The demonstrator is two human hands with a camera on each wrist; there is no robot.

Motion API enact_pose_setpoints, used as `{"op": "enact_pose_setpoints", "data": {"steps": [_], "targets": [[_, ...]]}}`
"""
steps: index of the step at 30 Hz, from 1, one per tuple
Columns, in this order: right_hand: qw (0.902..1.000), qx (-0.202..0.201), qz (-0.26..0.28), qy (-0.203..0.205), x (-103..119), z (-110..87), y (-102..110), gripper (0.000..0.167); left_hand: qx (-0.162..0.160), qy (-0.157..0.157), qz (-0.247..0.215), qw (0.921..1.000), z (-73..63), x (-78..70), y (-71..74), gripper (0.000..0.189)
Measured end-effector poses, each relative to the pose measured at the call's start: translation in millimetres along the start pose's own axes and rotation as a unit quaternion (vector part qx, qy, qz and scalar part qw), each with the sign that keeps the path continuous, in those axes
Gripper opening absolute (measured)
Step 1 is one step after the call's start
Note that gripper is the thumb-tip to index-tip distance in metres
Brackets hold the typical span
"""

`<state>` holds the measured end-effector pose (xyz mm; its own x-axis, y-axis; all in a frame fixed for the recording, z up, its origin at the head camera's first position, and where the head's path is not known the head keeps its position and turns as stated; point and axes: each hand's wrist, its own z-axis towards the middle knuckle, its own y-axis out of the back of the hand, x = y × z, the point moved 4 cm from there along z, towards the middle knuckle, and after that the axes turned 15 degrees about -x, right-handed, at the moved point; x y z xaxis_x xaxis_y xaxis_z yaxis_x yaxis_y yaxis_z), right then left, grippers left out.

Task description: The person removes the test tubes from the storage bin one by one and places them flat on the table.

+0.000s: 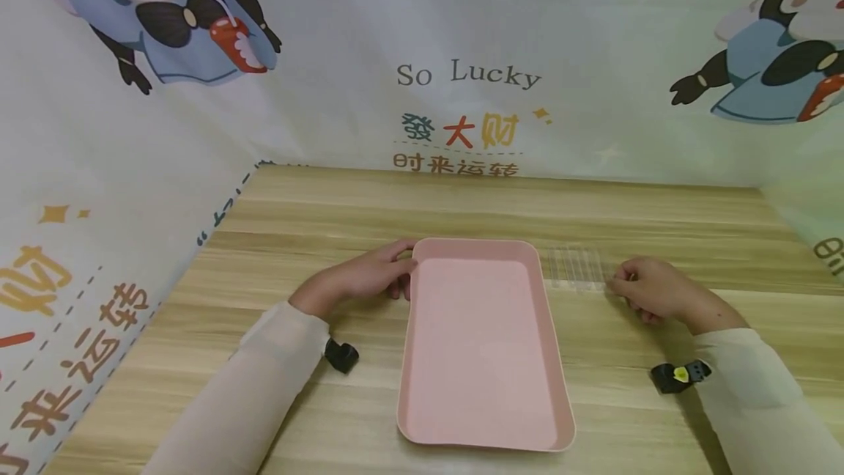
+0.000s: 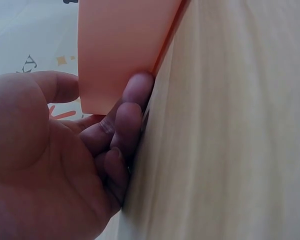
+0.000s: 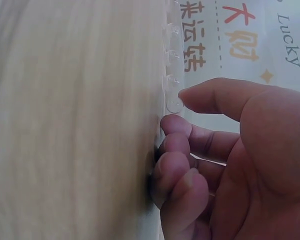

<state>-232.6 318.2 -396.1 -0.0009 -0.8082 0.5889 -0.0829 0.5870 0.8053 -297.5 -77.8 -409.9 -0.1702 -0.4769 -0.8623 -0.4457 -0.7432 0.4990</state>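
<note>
A pink rectangular tray [image 1: 481, 350] with rounded corners lies on the wooden table, its long sides running away from me. My left hand [image 1: 376, 272] grips its far left corner. In the left wrist view the thumb is at the top of the tray's wall [image 2: 122, 45], and the other fingers curl low against its outside, close to the tabletop. Right of the tray is a clear plastic piece with several parallel ridges [image 1: 576, 268]. My right hand [image 1: 653, 288] pinches its right end between thumb and forefinger; the other fingers curl beneath, near the table.
The wood-patterned tabletop [image 1: 330, 204] spreads around the tray. Behind and to the left hangs a pale printed sheet [image 1: 330, 94] with cartoon figures and lettering. A small black camera [image 1: 341, 355] is strapped to the left wrist, another black camera [image 1: 669, 377] to the right.
</note>
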Motion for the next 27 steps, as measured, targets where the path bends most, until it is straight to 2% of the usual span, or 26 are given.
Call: {"op": "enact_pose_setpoints", "data": {"steps": [10,15,18,24,27], "targets": [[1.0000,0.001,0.001,-0.008,1.2,2.1,-5.6,0.029,0.000,0.002,0.002,1.0000,-2.7,1.6,2.0,0.043],[0.9999,-0.006,-0.007,-0.008,1.4,4.2,-3.2,0.030,0.000,-0.002,0.001,1.0000,0.1,1.5,2.9,0.043],[0.9996,-0.019,-0.021,-0.001,1.9,4.3,0.2,0.030,0.001,-0.005,0.000,1.0000,2.8,0.9,1.5,0.044],[0.9965,-0.057,-0.061,0.009,-1.6,-4.1,-2.8,0.035,0.023,0.013,-0.009,0.9996,1.7,6.7,-7.3,0.045],[0.9943,-0.082,-0.067,0.014,2.5,-6.5,0.2,0.038,0.026,0.005,-0.002,0.9996,1.7,5.0,-7.0,0.042]]}}
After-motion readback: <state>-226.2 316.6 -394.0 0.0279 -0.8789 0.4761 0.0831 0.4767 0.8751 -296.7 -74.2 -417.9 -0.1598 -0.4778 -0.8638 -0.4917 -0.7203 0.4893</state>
